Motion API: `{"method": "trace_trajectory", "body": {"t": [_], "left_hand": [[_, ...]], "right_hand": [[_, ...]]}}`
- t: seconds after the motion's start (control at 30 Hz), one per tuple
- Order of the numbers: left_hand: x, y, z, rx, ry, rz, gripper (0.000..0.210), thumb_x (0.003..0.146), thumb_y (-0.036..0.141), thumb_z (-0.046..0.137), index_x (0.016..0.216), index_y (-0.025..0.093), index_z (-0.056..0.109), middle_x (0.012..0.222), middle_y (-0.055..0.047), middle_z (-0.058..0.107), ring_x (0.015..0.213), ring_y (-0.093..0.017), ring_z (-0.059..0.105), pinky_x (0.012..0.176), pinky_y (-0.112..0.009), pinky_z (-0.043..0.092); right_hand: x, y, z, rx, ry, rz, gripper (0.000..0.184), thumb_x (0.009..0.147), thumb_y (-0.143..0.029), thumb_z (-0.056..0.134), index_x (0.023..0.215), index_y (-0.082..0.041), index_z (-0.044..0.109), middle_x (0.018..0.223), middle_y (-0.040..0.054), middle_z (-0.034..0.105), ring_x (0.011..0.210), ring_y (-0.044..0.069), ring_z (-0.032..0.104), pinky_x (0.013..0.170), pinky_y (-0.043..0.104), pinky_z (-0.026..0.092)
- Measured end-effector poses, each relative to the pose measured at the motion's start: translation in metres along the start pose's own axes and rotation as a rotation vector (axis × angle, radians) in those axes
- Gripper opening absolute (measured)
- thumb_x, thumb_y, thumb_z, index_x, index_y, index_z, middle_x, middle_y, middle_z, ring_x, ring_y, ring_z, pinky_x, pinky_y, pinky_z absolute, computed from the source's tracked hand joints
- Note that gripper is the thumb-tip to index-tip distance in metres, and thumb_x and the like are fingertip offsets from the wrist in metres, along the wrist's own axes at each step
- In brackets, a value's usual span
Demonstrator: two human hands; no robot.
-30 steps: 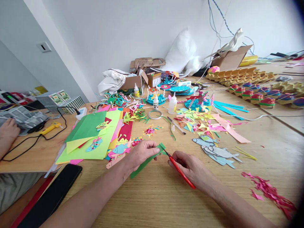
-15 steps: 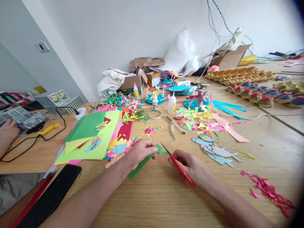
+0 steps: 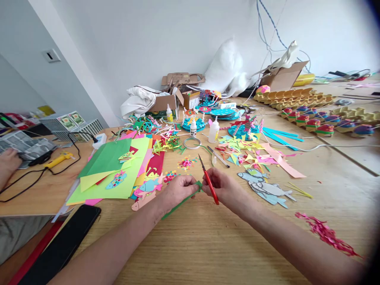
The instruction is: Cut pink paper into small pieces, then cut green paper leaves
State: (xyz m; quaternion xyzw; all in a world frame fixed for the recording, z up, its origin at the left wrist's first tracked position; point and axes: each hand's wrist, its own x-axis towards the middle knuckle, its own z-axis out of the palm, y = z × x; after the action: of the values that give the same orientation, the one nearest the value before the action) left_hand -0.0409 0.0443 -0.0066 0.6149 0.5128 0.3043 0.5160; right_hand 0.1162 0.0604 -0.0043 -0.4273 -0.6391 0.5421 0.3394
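Note:
A strip of green paper is pinched in my left hand, its long end slanting down toward me. My right hand is closed around red-handled scissors, whose dark blades point up and away. The right fingertips are at the small green end of the paper, close beside my left fingers. Whether they grip it too I cannot tell. Beyond my hands lies a pile of tiny coloured paper bits. Paper fish cut-outs lie left of my left hand, and grey-blue paper fish lie to the right.
Stacked coloured paper and a black phone are at the left. Glue bottles, a tape ring and paper scraps stand or lie farther back. Another person's hand is at the far left, near a yellow glue gun.
My right hand has moved left to my left hand, and the scissors have turned more upright. The green end of the paper is now between the two hands.

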Motion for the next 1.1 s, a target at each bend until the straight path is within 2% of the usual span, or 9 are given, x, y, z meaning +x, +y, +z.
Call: {"method": "trace_trajectory", "body": {"t": [0.17,0.37,0.47,0.57,0.7,0.87,1.1], "left_hand": [[0.002,-0.004,-0.004,0.009,0.018,0.001,0.020,0.070,0.032,0.050,0.061,0.015,0.048,0.054,0.005,0.041,0.052,-0.008,0.036,0.052,-0.021,0.026],[0.005,-0.008,-0.003,0.007,0.007,0.003,0.017,0.069,0.030,0.051,0.062,0.015,0.049,0.055,0.005,0.042,0.053,-0.008,0.036,0.052,-0.021,0.027],[0.005,-0.005,-0.006,-0.031,0.041,-0.008,0.018,0.069,0.031,0.052,0.062,0.014,0.050,0.054,0.004,0.043,0.052,-0.008,0.038,0.052,-0.021,0.027],[0.004,-0.001,-0.010,-0.097,0.102,0.023,0.018,0.070,0.030,0.053,0.063,0.014,0.051,0.057,0.003,0.047,0.056,-0.009,0.042,0.056,-0.022,0.031],[0.003,0.004,-0.014,-0.176,0.172,0.060,0.018,0.071,0.028,0.054,0.061,0.013,0.051,0.057,0.002,0.049,0.058,-0.009,0.044,0.061,-0.022,0.034],[0.003,0.007,-0.014,-0.238,0.224,0.060,0.017,0.070,0.028,0.055,0.062,0.013,0.053,0.058,0.002,0.048,0.058,-0.009,0.044,0.059,-0.021,0.035],[0.003,0.004,-0.011,-0.248,0.163,0.051,0.018,0.071,0.029,0.056,0.066,0.012,0.055,0.059,0.002,0.049,0.059,-0.009,0.044,0.061,-0.022,0.035]], "right_hand": [[0.014,0.007,0.004,0.043,0.001,-0.007,0.023,0.056,-0.024,0.060,0.069,-0.020,0.040,0.058,-0.0063,0.046,0.054,0.010,0.046,0.051,0.024,0.038],[0.014,0.016,0.004,0.050,0.014,-0.019,0.029,0.056,-0.031,0.062,0.070,-0.021,0.040,0.057,-0.0068,0.044,0.053,0.010,0.045,0.051,0.023,0.037],[0.008,0.011,-0.002,-0.071,0.007,-0.034,0.025,0.063,-0.037,0.059,0.070,-0.020,0.041,0.057,-0.0061,0.045,0.053,0.010,0.044,0.049,0.022,0.035],[0.001,0.004,-0.012,-0.305,-0.045,-0.015,0.022,0.076,-0.040,0.047,0.068,-0.020,0.044,0.057,-0.0041,0.047,0.053,0.010,0.045,0.047,0.022,0.033],[-0.003,-0.001,-0.023,-0.558,-0.116,-0.001,0.027,0.080,-0.041,0.041,0.065,-0.019,0.046,0.055,-0.0031,0.047,0.051,0.010,0.041,0.045,0.022,0.028],[-0.004,-0.003,-0.023,-0.643,-0.182,-0.025,0.029,0.081,-0.042,0.039,0.067,-0.019,0.049,0.057,-0.0016,0.050,0.051,0.011,0.041,0.045,0.022,0.028],[-0.008,-0.006,-0.017,-0.685,-0.185,-0.026,0.028,0.082,-0.039,0.036,0.068,-0.019,0.050,0.059,0.0003,0.054,0.050,0.011,0.042,0.045,0.023,0.027]]}}
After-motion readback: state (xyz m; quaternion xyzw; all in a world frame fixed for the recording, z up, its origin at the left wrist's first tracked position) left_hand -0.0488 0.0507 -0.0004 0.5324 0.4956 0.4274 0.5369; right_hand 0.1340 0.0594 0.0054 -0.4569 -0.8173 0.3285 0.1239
